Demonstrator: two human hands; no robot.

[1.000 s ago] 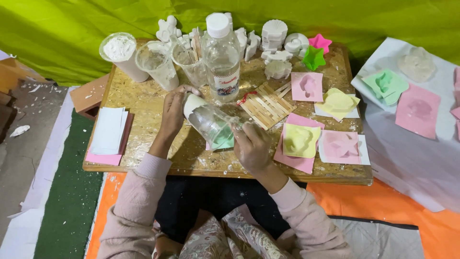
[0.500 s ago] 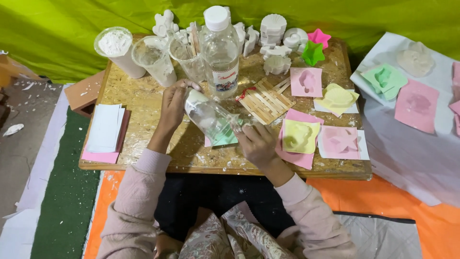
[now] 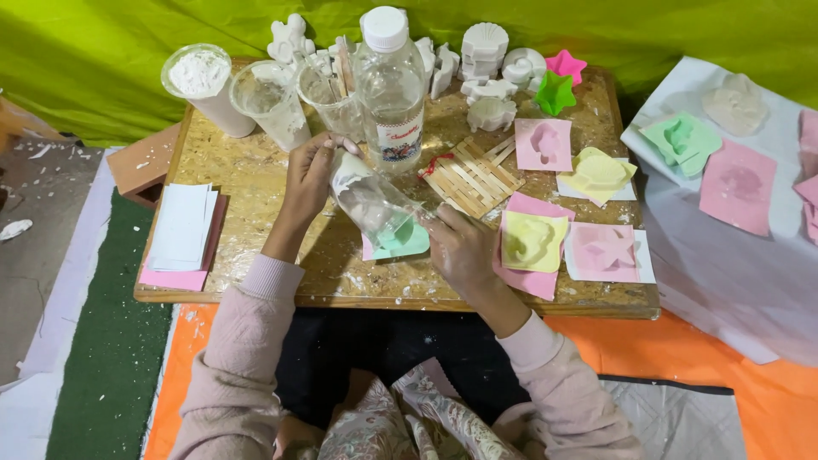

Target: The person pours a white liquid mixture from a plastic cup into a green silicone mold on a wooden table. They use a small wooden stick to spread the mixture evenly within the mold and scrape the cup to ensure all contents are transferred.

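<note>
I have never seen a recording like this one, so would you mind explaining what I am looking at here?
There is no machine here: a person wears a camera on the head, and it looks down at their own two hands over a low wooden table. The left hand holds a clear plastic cup, smeared white inside, tilted over a green mould on the table. The right hand rests beside that mould. Around them lie pink and yellow moulds on paper squares, a grid of wooden sticks, a clear bottle, a cup of white powder, and white cast figures at the back. A stack of white sheets lies at the table's left.
</note>
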